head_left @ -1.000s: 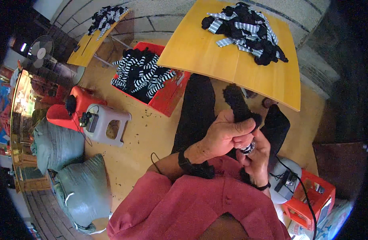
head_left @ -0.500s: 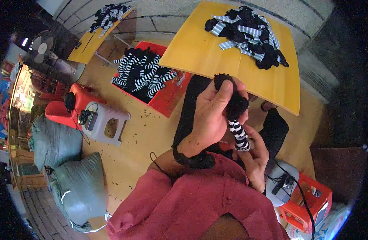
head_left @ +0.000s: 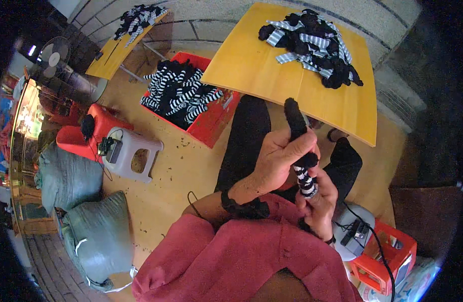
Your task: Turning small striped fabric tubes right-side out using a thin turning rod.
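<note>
My left hand (head_left: pixel 280 158) is wrapped around the black upper part of a black-and-white striped sock (head_left: pixel 301 146), whose black toe end sticks up above my fingers. My right hand (head_left: pixel 319 201) grips the striped lower end of the same sock just beneath. Both hands are held over my lap, in front of the near edge of a yellow wooden table (head_left: pixel 251 70). A pile of similar striped and black socks (head_left: pixel 312 43) lies on the far part of that table.
A red crate (head_left: pixel 219 121) full of striped socks stands on the floor to the left of the table. A grey plastic stool (head_left: pixel 133 158), a red stool (head_left: pixel 88 133) and two green sacks (head_left: pixel 98 236) are further left. Another yellow table (head_left: pixel 123 43) with socks is at the back. An orange crate (head_left: pixel 385 256) sits at my right.
My left hand rose with the sock, stretching it upward, then came down a little; the sock's black end now stands up above the fingers while my right hand keeps the striped end.
</note>
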The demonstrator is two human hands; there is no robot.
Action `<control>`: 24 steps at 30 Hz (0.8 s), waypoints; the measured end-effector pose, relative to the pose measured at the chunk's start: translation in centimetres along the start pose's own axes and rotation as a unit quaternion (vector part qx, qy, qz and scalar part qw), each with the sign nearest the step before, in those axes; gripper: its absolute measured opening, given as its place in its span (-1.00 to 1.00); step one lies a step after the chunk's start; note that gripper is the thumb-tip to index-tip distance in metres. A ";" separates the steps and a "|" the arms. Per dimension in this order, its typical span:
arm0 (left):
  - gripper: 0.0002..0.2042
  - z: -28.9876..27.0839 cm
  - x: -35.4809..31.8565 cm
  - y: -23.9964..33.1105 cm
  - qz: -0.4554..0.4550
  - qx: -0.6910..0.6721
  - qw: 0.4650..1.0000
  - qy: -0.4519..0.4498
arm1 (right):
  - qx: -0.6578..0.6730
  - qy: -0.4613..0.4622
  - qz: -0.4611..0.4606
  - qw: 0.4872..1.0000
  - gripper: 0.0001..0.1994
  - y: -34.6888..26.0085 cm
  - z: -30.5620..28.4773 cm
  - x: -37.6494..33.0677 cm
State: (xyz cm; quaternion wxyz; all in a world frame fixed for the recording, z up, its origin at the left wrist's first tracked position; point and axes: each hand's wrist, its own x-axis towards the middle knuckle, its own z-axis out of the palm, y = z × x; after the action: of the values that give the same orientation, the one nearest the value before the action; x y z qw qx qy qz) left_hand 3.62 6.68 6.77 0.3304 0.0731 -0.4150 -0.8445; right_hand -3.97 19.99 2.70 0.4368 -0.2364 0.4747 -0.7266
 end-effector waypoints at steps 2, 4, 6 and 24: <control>-0.77 0.2 -0.1 0.0 -0.016 -0.006 1.000 0.006 | 0.126 -0.058 0.131 0.982 -0.55 -0.1 -0.5 0.3; -0.79 0.3 -0.1 -0.1 -0.027 0.042 0.999 0.005 | 0.179 -0.076 0.149 0.970 -0.49 0.1 -0.7 0.4; -0.79 0.3 0.1 0.2 -0.013 0.054 0.998 0.000 | 0.123 -0.072 0.074 0.987 -0.47 0.2 -0.4 0.5; -0.79 -0.5 0.9 0.4 0.083 -0.099 0.992 0.004 | -0.438 0.046 -0.297 0.847 -0.54 1.7 -0.3 0.1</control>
State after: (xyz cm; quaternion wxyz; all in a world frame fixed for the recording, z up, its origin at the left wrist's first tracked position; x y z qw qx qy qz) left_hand 3.30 5.64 6.93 0.4062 0.0091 -0.3331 -0.8509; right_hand -3.54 19.78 1.07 0.0286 -0.4996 0.6703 -0.5480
